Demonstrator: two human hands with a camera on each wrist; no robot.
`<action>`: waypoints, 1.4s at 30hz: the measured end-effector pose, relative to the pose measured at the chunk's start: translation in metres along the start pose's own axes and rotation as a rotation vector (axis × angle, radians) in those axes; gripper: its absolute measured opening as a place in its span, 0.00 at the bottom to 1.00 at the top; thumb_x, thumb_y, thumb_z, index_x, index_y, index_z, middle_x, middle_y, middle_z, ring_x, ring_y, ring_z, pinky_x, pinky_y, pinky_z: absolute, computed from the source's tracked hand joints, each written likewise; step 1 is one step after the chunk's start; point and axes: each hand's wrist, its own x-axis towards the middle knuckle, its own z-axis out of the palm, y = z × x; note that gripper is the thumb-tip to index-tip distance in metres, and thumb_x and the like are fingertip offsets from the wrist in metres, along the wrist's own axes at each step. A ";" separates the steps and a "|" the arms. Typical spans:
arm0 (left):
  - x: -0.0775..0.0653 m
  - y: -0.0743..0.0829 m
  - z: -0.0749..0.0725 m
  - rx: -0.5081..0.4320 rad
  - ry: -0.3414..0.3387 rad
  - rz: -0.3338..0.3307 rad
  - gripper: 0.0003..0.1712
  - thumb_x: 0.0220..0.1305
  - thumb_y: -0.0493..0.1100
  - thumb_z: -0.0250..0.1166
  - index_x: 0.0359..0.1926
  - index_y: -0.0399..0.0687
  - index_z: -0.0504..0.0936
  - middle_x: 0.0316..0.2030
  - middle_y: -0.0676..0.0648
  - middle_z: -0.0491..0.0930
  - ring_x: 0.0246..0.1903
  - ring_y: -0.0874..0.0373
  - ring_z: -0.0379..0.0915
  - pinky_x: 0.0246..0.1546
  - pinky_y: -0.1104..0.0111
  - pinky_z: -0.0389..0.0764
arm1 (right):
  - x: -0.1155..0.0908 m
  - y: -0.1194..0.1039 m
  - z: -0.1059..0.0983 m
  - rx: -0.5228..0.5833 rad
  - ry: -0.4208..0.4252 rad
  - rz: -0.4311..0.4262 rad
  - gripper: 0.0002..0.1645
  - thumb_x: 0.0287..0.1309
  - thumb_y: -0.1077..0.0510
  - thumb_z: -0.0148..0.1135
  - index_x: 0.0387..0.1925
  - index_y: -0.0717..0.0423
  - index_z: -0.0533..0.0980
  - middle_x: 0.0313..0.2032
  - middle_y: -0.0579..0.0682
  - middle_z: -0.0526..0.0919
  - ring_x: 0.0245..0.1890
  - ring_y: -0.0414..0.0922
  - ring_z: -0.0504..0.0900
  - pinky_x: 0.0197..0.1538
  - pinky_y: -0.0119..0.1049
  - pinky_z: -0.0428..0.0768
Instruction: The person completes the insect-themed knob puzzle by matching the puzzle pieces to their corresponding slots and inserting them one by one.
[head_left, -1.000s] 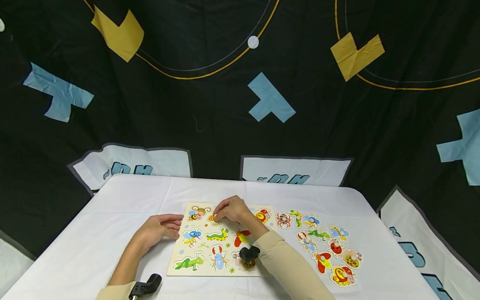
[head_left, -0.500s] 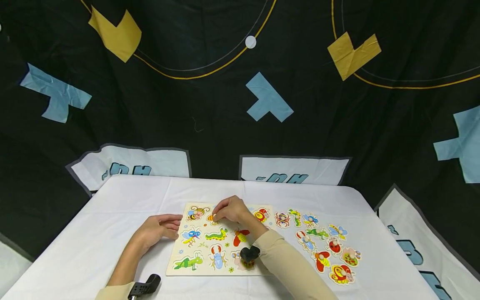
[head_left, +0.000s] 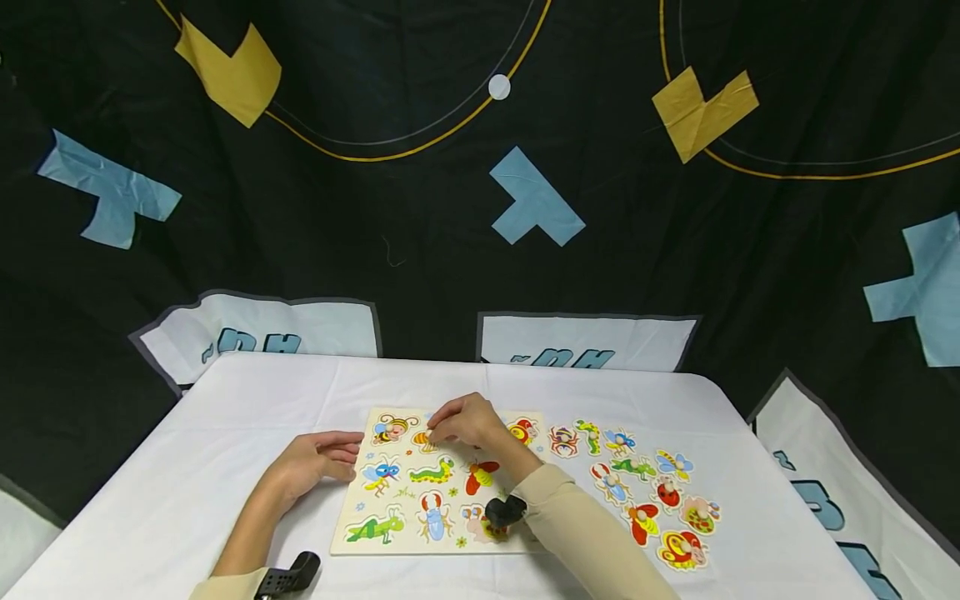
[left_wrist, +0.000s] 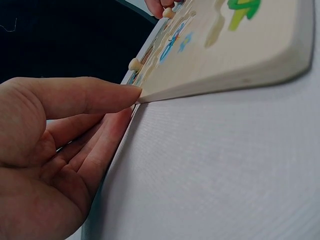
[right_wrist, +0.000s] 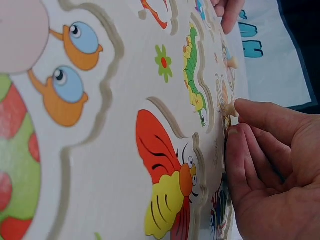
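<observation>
A wooden peg puzzle board (head_left: 408,544) with insect pictures lies on the white cloth. At its top row, my right hand (head_left: 468,421) pinches the small wooden knob (right_wrist: 231,110) of an orange-striped insect puzzle piece (head_left: 424,442). That piece sits at its cutout and is partly covered by the fingers. My left hand (head_left: 311,462) is at the board's left edge, fingers extended; in the left wrist view a fingertip (left_wrist: 134,93) touches the board's edge. A bee piece (head_left: 393,428) with its own knob (left_wrist: 135,64) sits in the upper left corner.
To the right of the board lie several loose knobbed pieces, among them a spider (head_left: 564,442), a ladybug (head_left: 668,493) and a red-and-yellow moth (head_left: 642,524). A black wrist camera (head_left: 506,510) overlaps the board's lower right. A dark curtain (head_left: 420,250) hangs behind the table.
The head view shifts slightly. Both hands keep their places at the board, and the right hand's pinch on the striped puzzle piece looks the same.
</observation>
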 end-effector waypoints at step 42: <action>-0.001 -0.001 0.000 0.019 0.007 0.000 0.38 0.38 0.28 0.72 0.57 0.36 0.76 0.42 0.43 0.83 0.40 0.54 0.79 0.38 0.69 0.77 | -0.038 0.013 -0.085 -0.202 0.121 -0.014 0.13 0.43 0.52 0.74 0.34 0.50 0.85 0.29 0.43 0.83 0.31 0.43 0.76 0.36 0.36 0.74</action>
